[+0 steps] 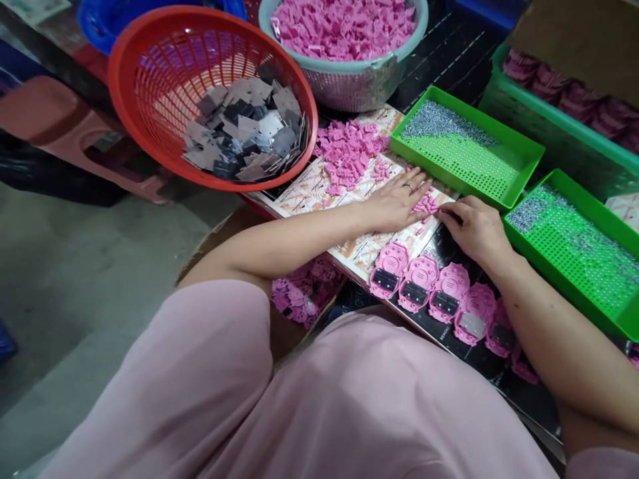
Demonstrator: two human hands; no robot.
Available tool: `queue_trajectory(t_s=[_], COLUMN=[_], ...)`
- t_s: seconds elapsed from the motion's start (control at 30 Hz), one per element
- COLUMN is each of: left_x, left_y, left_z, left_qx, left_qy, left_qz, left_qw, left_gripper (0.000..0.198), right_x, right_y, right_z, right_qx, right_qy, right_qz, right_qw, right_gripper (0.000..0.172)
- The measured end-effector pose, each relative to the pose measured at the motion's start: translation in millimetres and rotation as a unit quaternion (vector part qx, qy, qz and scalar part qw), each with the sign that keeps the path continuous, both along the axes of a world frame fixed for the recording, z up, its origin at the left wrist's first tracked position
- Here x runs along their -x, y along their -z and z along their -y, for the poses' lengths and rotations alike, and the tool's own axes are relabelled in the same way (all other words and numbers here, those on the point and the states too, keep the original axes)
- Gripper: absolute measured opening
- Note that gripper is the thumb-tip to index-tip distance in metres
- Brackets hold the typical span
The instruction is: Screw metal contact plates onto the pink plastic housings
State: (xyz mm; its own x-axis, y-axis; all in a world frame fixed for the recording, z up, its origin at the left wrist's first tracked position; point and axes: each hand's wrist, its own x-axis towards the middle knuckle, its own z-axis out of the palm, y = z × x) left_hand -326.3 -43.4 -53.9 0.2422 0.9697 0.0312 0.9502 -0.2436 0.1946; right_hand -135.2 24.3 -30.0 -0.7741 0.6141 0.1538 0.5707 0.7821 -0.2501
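My left hand (397, 203), with a ring on one finger, lies flat on printed paper cards (344, 199), fingers spread and holding nothing visible. My right hand (472, 229) is curled at a small heap of pink plastic pieces (426, 205), its fingertips against them; whether it pinches any is hidden. A bigger pile of those pieces (347, 153) sits beyond my left fingers. Close below both hands, pink plastic casings (419, 283) with dark and metal plates stand in a row on a black surface.
A red basket (110, 86) holds grey metal plates (244, 130). A grey basin (344, 90) is full of pink parts. Green perforated trays (466, 150) hold small screws. A green crate (564, 106) stands at right, and a pink stool (50, 110) at left.
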Motion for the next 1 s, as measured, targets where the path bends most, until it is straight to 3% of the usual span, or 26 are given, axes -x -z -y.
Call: queue_trajectory(t_s=[0.13,0.23,0.4,0.47,0.53,0.6,0.7,0.83,1.0], left_x=[4.5,14.2,16.2,4.8,-8.9,-19.6,-24.6,-19.9,-18.1], left_y=[1.5,-12.2,-36.9,-34.8,-25.6,-13.6,-1.0,0.9,-0.6], left_z=[-2.5,9.7,83.1,117.3,143.0,157.5,163.4,162.6,163.2], left_qx=[-0.064,-0.12,-0.211,-0.226,-0.213,-0.188,-0.178,-0.182,-0.181], left_qy=[-0.004,0.01,0.048,0.055,0.063,0.064,0.067,0.079,0.081], left_qz=[0.021,0.053,0.079,0.078,0.09,0.084,0.068,0.065,0.069], left_qw=[0.998,0.991,0.973,0.97,0.971,0.976,0.979,0.978,0.978], left_gripper=[0.061,0.054,0.031,0.031,0.045,0.055,0.05,0.044,0.044], right_x=[4.5,1.6,-11.3,-9.8,-1.7,10.4,27.4,37.6,44.0], right_y=[-5.2,-13.4,-25.1,-29.0,-31.5,-30.9,-23.4,-14.4,-19.3], right_z=[1.0,3.8,23.3,34.4,44.6,51.5,54.4,52.2,58.0], right_qx=[-0.022,0.005,0.254,0.341,0.384,0.387,0.368,0.335,0.292], right_qy=[0.003,0.03,0.107,0.099,0.076,0.053,0.027,0.001,-0.003], right_qz=[-0.013,-0.08,-0.168,-0.148,-0.126,-0.107,-0.082,-0.041,-0.009], right_qw=[1.0,0.996,0.947,0.923,0.912,0.914,0.926,0.941,0.956], right_gripper=[0.032,0.027,0.029,0.033,0.029,0.025,0.027,0.028,0.019])
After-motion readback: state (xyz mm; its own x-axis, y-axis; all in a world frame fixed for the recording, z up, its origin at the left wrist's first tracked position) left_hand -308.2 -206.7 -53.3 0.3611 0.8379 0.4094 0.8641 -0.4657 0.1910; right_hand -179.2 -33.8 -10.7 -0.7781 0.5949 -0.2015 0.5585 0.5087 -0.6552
